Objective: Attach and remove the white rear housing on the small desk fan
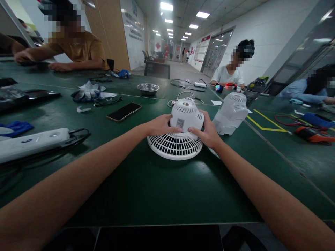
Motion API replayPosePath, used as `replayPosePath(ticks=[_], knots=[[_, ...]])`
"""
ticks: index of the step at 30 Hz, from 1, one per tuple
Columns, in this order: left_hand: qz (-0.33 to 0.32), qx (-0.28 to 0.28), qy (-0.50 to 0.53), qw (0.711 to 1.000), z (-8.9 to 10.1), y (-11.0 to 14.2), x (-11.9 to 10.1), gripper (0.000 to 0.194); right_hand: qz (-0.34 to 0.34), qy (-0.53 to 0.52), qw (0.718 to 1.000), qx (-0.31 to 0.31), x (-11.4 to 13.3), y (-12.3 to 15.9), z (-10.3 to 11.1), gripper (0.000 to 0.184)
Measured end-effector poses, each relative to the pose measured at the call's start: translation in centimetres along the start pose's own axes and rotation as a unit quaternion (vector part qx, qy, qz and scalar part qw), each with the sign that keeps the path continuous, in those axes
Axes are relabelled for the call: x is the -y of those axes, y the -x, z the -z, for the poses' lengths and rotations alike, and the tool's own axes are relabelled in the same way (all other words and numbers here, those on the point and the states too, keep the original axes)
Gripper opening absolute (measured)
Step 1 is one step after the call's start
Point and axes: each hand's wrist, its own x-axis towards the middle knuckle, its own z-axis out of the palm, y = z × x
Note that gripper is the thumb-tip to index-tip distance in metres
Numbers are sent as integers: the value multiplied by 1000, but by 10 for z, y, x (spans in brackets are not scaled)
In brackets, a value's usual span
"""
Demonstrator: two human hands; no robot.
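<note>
A white fan head (187, 113) rests grille-down on the green table (167, 195), its vented motor housing upward and a small label on the near side. My left hand (163, 125) wraps the housing from the left, thumb across its lower front. From the right, my right hand (208, 132) grips the same housing, its thumb close to the other one. Below the hands spreads the round slatted grille (174, 148). Just beyond my right hand stands a white plastic fan base (231, 113). The far fingers of both hands are hidden behind the housing.
A phone (124, 111) and a metal bowl (148, 88) lie left of the fan. Farther left are crumpled gloves (87, 92) and a white power strip (34, 143). An orange-and-black meter (315, 134) sits at right. Other people (78, 50) work around the table.
</note>
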Motion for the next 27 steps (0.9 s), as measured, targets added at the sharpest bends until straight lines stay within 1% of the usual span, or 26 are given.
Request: replayPosePath(ticks=[3,6,8,12,17,19,24,27], knots=[[-18,-12,23,1000,-1,0,5,67,5,1,1000,12,4,1,2,77],[-50,-29,42,997,-2,1,9,69,19,24,1000,4,8,1,3,75],[-73,-31,55,995,-3,2,10,70,40,50,998,-5,10,2,3,78],[-118,-38,73,990,-1,4,9,65,78,91,993,-19,13,2,2,85],[-153,-42,72,985,3,3,6,62,102,98,990,-27,17,4,2,79],[-158,-46,62,984,5,2,4,62,97,95,990,-25,18,4,3,78],[-134,-45,8,990,7,2,1,62,65,111,992,-2,21,2,8,75],[-131,-40,-11,990,9,3,0,62,51,127,990,17,24,-1,14,71]])
